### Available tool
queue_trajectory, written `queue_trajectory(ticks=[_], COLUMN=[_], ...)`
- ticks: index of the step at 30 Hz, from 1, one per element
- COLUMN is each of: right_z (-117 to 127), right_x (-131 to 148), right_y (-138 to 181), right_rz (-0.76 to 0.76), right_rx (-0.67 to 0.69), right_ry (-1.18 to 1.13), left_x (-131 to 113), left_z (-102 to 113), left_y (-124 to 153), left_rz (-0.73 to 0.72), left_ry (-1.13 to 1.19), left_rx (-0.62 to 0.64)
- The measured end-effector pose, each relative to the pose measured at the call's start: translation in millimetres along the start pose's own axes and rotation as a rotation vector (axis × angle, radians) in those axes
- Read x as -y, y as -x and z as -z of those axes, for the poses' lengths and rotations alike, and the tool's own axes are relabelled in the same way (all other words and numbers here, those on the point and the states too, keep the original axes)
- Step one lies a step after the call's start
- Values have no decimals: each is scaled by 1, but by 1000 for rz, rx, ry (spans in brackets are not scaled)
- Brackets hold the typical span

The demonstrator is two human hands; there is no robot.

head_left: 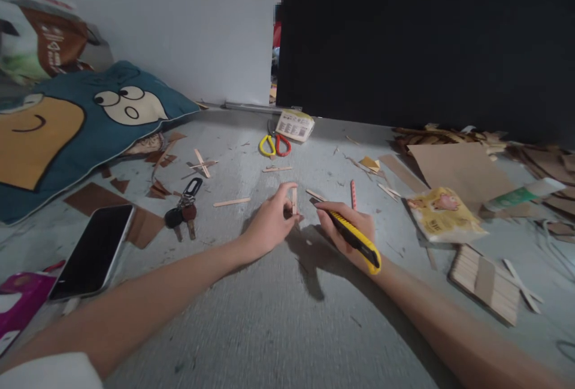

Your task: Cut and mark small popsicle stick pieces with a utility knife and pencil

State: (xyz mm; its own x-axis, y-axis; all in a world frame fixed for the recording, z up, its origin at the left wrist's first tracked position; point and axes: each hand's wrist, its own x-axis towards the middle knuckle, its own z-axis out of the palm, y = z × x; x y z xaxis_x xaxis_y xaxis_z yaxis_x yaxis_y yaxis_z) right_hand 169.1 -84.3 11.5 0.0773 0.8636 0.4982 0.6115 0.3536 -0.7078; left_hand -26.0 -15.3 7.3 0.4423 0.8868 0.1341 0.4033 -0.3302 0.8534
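My left hand (271, 219) pinches a short piece of wooden craft stick (294, 201) and holds it upright on the grey floor. My right hand (348, 230) grips a yellow and black utility knife (354, 238), its tip pointing toward the stick piece from the right. The two hands are close together at the middle of the view. A red stick (353, 194) lies just behind my right hand.
Loose craft sticks (231, 202) and brown cardboard scraps lie scattered. Scissors (274, 144) with yellow and red handles lie at the back, keys (185, 208) and a phone (92, 251) at left, a blue cushion (67, 131) far left. A stick panel (487, 282), a yellow packet (444, 214) and cardboard (458, 167) lie right.
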Motion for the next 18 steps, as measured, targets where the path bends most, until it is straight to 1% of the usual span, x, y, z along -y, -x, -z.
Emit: queue_trajectory(ticks=[3,5,7,11,13,16,18], right_z=[-1,-2,-2,-5,-6,-7,-6], right_x=[3,6,10,12,12,12,12], right_y=[3,5,6,5,4,4,4], right_rz=[-26,-33,14,170,219,264,265], right_rx=[56,69,76,31,19,49,70], right_ry=[-94,-140,-143,-68,-36,-5,8], left_x=[0,1,2,3,3,2,1], left_z=[1,0,-1,-3,-3,-3,-2], left_y=[0,0,0,0,0,1,2], left_rz=[-11,-22,-24,-40,-61,-80,-82], left_ry=[69,127,174,266,293,296,292], left_rx=[3,6,1,-35,-43,-30,-25])
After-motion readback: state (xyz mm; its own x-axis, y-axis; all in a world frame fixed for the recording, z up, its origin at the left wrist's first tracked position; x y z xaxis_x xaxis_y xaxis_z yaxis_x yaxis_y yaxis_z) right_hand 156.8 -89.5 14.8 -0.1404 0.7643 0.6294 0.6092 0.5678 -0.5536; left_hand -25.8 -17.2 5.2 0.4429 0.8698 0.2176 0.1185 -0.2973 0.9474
